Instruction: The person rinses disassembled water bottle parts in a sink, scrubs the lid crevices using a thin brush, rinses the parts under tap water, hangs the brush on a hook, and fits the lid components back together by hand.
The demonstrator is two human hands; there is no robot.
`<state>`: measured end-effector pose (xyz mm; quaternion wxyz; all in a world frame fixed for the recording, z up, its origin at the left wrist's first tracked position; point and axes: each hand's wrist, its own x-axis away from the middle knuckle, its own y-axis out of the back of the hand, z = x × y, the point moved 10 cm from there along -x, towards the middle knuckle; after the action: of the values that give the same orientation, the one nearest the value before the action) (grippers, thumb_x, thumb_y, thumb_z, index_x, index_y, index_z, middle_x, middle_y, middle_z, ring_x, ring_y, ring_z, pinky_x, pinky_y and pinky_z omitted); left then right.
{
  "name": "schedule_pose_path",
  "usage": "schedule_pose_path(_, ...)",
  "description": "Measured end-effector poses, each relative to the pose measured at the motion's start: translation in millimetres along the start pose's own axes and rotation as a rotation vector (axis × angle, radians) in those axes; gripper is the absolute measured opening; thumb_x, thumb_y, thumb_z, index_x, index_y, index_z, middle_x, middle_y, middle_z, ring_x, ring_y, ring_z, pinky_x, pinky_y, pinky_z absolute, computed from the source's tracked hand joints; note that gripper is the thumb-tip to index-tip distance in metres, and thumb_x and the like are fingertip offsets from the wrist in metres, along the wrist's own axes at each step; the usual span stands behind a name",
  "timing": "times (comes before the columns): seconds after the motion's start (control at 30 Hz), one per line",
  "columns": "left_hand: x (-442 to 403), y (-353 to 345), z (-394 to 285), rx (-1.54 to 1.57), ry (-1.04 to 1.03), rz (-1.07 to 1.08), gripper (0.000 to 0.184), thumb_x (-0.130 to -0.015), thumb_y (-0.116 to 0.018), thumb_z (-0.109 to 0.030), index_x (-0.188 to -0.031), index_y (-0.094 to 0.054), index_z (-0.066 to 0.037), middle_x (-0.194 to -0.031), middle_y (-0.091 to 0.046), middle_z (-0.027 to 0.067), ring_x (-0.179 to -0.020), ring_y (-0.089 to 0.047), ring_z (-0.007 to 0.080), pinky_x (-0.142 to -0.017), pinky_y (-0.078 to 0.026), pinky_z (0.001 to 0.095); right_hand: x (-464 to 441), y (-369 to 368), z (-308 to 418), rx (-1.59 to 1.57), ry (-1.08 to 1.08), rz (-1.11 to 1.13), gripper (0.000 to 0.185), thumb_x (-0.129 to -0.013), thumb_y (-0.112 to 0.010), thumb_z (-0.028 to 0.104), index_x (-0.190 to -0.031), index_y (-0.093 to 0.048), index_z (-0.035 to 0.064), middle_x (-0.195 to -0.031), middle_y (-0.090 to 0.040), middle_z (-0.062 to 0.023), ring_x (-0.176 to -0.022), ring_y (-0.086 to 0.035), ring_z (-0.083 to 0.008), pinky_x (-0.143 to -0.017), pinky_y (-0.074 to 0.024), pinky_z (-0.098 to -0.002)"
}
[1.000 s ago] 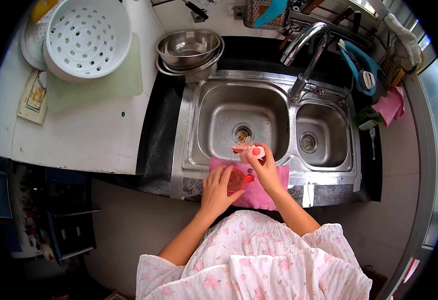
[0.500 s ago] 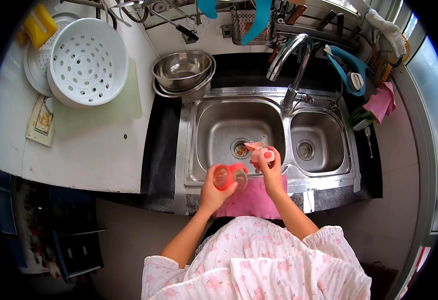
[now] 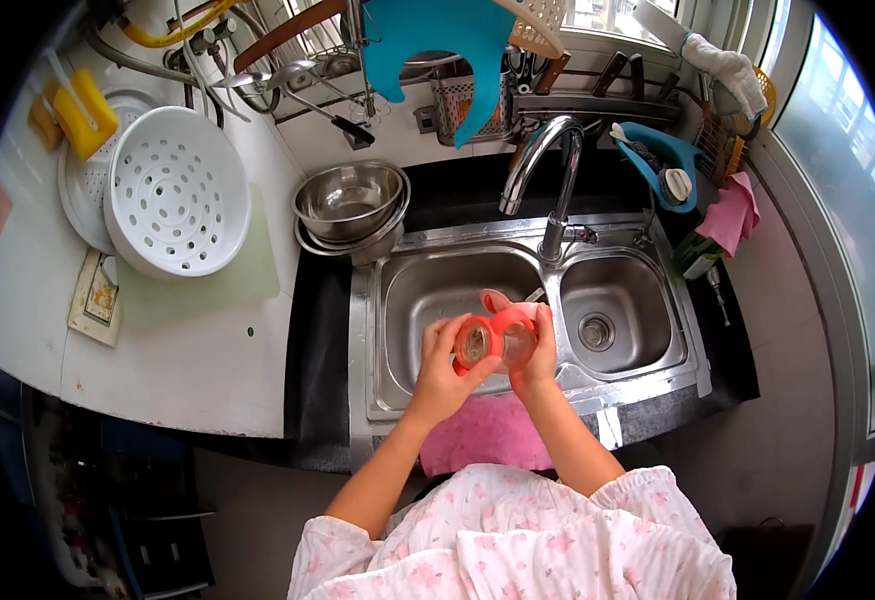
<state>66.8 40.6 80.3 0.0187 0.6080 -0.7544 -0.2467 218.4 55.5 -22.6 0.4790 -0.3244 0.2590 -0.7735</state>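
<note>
Over the front of the large sink basin [image 3: 408, 345], my left hand [image 3: 446, 372] grips a clear cup with a red rim and handle [image 3: 475, 343]. My right hand [image 3: 538, 355] is close beside it, fingers wrapped round a pink and red lid-like piece [image 3: 520, 312]. The red cup and the pink piece are side by side and seem to touch; a clear part between the hands is partly hidden by the fingers. Below my hands a pink cloth [image 3: 488, 435] hangs over the sink's front edge.
A chrome faucet [image 3: 556, 215] rises behind the smaller basin [image 3: 618, 310]. Stacked steel bowls [image 3: 350, 205] stand at the back left. A white perforated basket [image 3: 180, 190] sits on the left counter. A blue holder [image 3: 673, 165] and pink cloth-covered greens [image 3: 723, 220] are at right.
The view has tilted upward. My left hand has raised the red cup from the cloth and brought it against the pink piece in my right hand.
</note>
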Motion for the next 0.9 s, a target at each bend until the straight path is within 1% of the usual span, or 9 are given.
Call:
schedule_pose_path(0.07,-8.8,5.1,-9.7,-0.038,-0.067,0.075,0.076,-0.071,-0.077,-0.026,-0.132,-0.036,-0.005,-0.118,-0.043,0.0120,-0.109,-0.048,0.0225,-0.093,-0.041,0.0334,6.2,-30.5,-6.8,-0.135,-0.205,0.233,0.044,-0.093,-0.039,0.041,-0.105,-0.052,0.0018,-0.114,-0.057,-0.0158,-0.103,-0.055,-0.0239,-0.091,-0.0422,-0.0341)
schedule_pose_path(0.2,-20.1,3.1,-21.4,0.134,-0.050,0.169,0.085,-0.065,-0.081,-0.021,-0.134,-0.035,-0.007,-0.122,-0.045,0.0107,-0.110,-0.049,0.0205,-0.095,-0.040,0.0335,5.3,-31.1,-3.2,-0.054,-0.271,0.181,0.051,-0.093,-0.035,0.042,-0.110,-0.051,-0.0033,-0.122,-0.053,-0.0191,-0.113,-0.050,-0.0279,-0.097,-0.0380,-0.0361)
schedule_pose_path(0.3,-23.9,5.6,-23.6,0.143,-0.116,0.031,0.081,-0.065,-0.081,-0.023,-0.131,-0.037,-0.007,-0.119,-0.047,0.0102,-0.111,-0.049,0.0226,-0.094,-0.041,0.0344,15.3,-53.1,20.7,-0.133,-0.157,0.145,0.046,-0.094,-0.035,0.041,-0.105,-0.053,0.0002,-0.122,-0.053,-0.0191,-0.114,-0.049,-0.0276,-0.098,-0.0373,-0.0371)
schedule_pose_path(0.4,-25.8,-3.9,-7.1,0.310,-0.021,0.038,0.077,-0.070,-0.078,-0.015,-0.133,-0.034,-0.005,-0.131,-0.041,0.0111,-0.120,-0.043,0.0194,-0.098,-0.039,0.0335,8.7,-52.3,21.5,-0.167,-0.057,0.144,0.042,-0.094,-0.036,0.040,-0.100,-0.053,0.0024,-0.122,-0.053,-0.0188,-0.114,-0.050,-0.0275,-0.098,-0.0368,-0.0371)
schedule_pose_path(0.53,-28.6,-2.9,-8.4,0.433,-0.075,0.012,0.068,-0.076,-0.073,-0.015,-0.131,-0.034,-0.005,-0.128,-0.044,0.0095,-0.119,-0.043,0.0182,-0.098,-0.039,0.0334,3.6,-50.6,17.2,-0.159,-0.034,0.117,0.039,-0.094,-0.037,0.038,-0.099,-0.053,0.0025,-0.123,-0.053,-0.0186,-0.110,-0.052,-0.0264,-0.096,-0.0384,-0.0365)
schedule_pose_path(0.63,-28.4,-0.3,8.9,0.643,0.116,-0.013,0.060,-0.077,-0.071,-0.012,-0.127,-0.038,-0.007,-0.122,-0.047,0.0082,-0.112,-0.048,0.0170,-0.096,-0.039,0.0311,-4.0,-49.7,13.0,-0.114,-0.037,0.122,0.037,-0.094,-0.040,0.037,-0.098,-0.053,0.0027,-0.118,-0.056,-0.0172,-0.105,-0.054,-0.0243,-0.092,-0.0417,-0.0357)
schedule_pose_path(0.73,-29.4,6.5,23.0,0.797,0.174,-0.036,0.051,-0.083,-0.064,-0.021,-0.127,-0.040,-0.009,-0.122,-0.048,0.0064,-0.109,-0.049,0.0182,-0.094,-0.041,0.0319,-2.2,-68.7,21.6,-0.013,0.007,0.235,0.036,-0.092,-0.044,0.039,-0.100,-0.052,0.0053,-0.109,-0.058,-0.0127,-0.097,-0.056,-0.0213,-0.086,-0.0448,-0.0358)
schedule_pose_path(0.8,-21.8,-5.9,42.4,1.374,0.472,-0.029,0.046,-0.089,-0.054,-0.036,-0.127,-0.042,-0.012,-0.122,-0.049,0.0038,-0.107,-0.050,0.0196,-0.087,-0.044,0.0337,1.7,-45.1,26.2,0.169,-0.014,-0.050,0.035,-0.090,-0.048,0.042,-0.102,-0.050,0.0084,-0.101,-0.056,-0.0080,-0.093,-0.057,-0.0195,-0.082,-0.0470,-0.0358)
schedule_pose_path(0.9,-10.8,-9.4,63.0,1.562,0.619,-0.126,0.051,-0.085,-0.053,-0.046,-0.124,-0.044,-0.015,-0.118,-0.051,0.0039,-0.103,-0.051,0.0199,-0.076,-0.043,0.0323,-5.5,-32.3,26.0,0.150,-0.017,-0.029,0.038,-0.089,-0.052,0.042,-0.108,-0.044,0.0110,-0.099,-0.055,-0.0063,-0.086,-0.059,-0.0185,-0.075,-0.0487,-0.0327)
